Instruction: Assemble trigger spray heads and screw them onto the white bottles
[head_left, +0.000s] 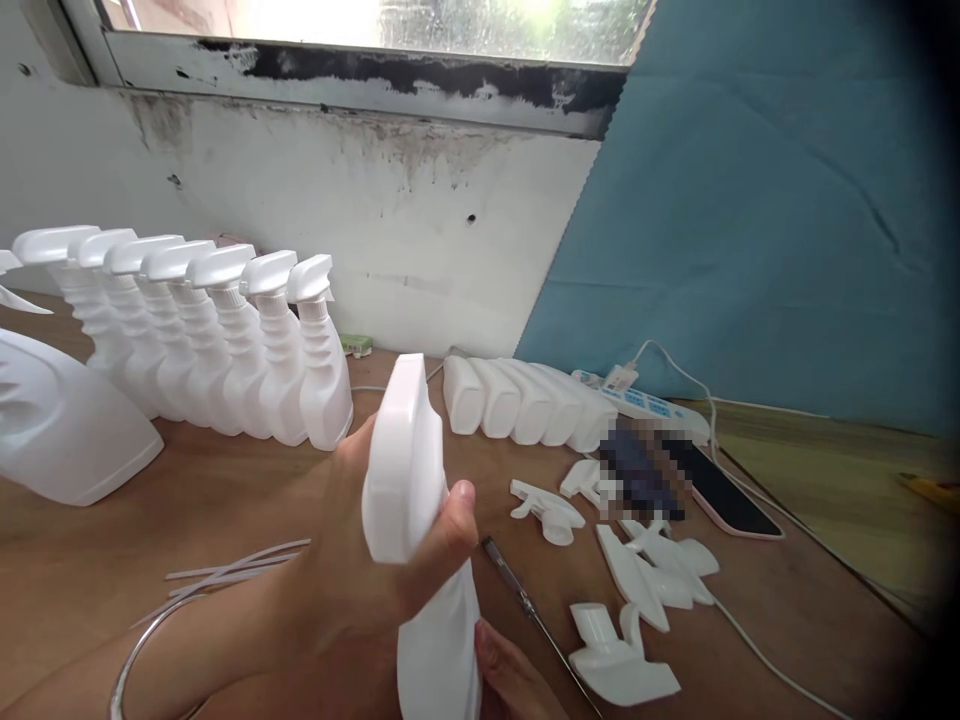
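A white spray bottle (439,650) stands out in the near middle of the head view, its trigger head (401,450) pointing up toward me. My left hand (352,570) wraps around it just below the head, thumb on the right side. Low on the bottle's right side, my right hand (517,680) grips the body, mostly cut off by the frame edge. Loose white trigger heads (626,655) lie on the brown table to the right. Between them and the bottle is a screwdriver (529,605).
Upright spray bottles (319,370) form a row at the left, with another bottle (67,430) tilted in front. Headless white bottles (532,405) lie at the back. A power strip (652,405), cable and phone (731,490) occupy the right. Thin tubes (225,570) lie by my left forearm.
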